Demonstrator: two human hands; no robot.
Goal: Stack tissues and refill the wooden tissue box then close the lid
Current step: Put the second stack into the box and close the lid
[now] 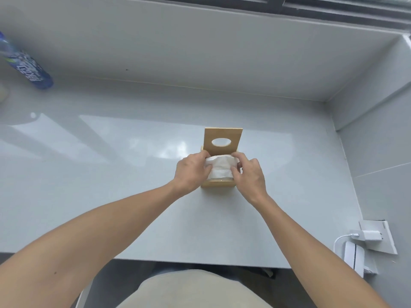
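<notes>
A small wooden tissue box (218, 184) stands on the grey counter, right of centre. Its lid (223, 134), with an oval hole, is swung up and stands upright at the far side. A white stack of tissues (220, 166) bulges out of the open top of the box. My left hand (191, 172) grips the stack's left side, fingers curled over its top edge. My right hand (248, 173) grips the right side the same way. Both hands hide the side walls of the box.
A blue plastic bottle (29, 67) lies at the far left of the counter (111, 174). Grey walls close the back and right sides. A white charger (369, 236) is plugged into a wall socket at lower right, with a white device (353, 254) below it.
</notes>
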